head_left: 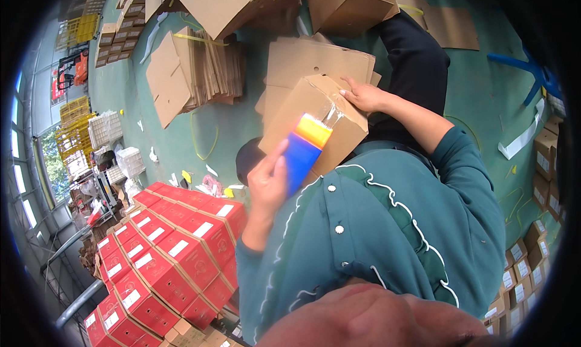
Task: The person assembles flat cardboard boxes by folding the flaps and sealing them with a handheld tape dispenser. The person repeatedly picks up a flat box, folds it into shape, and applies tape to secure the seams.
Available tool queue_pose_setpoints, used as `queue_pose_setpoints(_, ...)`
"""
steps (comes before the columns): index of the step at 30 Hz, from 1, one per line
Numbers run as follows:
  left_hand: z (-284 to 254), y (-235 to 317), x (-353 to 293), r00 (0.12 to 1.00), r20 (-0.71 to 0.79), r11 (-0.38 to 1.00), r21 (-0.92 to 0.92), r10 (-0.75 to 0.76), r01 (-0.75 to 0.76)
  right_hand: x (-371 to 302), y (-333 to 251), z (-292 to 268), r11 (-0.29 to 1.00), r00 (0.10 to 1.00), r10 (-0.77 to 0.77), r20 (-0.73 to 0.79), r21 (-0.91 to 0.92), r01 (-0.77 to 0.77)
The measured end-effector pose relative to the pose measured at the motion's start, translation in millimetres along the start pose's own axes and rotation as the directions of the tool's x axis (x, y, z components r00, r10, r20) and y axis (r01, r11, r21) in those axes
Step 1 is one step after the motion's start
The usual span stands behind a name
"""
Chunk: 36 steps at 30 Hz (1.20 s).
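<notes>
My left hand (269,180) is wrapped round a blue and yellow tape dispenser (304,153), slightly blurred, tilted with its yellow end over a brown cardboard box (302,108). Shiny clear tape (334,105) with wrinkles lies across the box's upper right part. My right hand (364,97) rests on the box's right edge, its fingers apart. The box leans in front of my body, over a pile of flat cardboard sheets (318,59). Its underside is hidden.
Stacked red boxes (175,244) stand at the lower left. A bundle of flattened cartons (196,75) lies on the green floor (181,141) to the left. An open carton (351,8) is ahead. A blue stand leg (532,72) and brown boxes (523,262) are at right.
</notes>
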<state>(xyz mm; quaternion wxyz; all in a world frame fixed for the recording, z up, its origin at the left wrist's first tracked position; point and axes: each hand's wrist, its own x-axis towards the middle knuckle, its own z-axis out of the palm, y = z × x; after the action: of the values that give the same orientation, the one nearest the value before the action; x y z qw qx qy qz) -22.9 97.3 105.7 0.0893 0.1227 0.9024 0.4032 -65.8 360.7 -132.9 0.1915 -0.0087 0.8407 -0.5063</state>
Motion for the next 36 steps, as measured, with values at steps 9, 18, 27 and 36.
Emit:
queue_pose_setpoints(9, 1.4, -2.3, -1.4, 1.000, -0.003, 0.998, -0.054, -0.014, 0.014, 34.7, -70.1, 11.4, 0.848, 0.967, -0.237, -0.089, 0.468, 0.250)
queue_pose_setpoints(18, -5.7, -11.9, 0.1, 0.983, 0.129, 0.990, -0.076, 0.127, -0.118, 78.9, -91.1, -56.9, 0.999, 0.813, -0.004, 0.583, -0.024, 0.022)
queue_pose_setpoints(27, -15.9, -18.3, 3.3, 0.980, 0.189, 0.996, -0.077, 0.066, -0.052, 108.7, -185.2, 80.2, 0.896, 0.161, -0.391, 0.906, 0.335, 0.291)
queue_pose_setpoints(36, -25.3, -29.2, -15.8, 0.988, 0.142, 0.968, -0.232, -0.061, 0.093, 96.6, -207.3, 93.7, 0.925, 0.189, -0.327, 0.926, 0.273, 0.264)
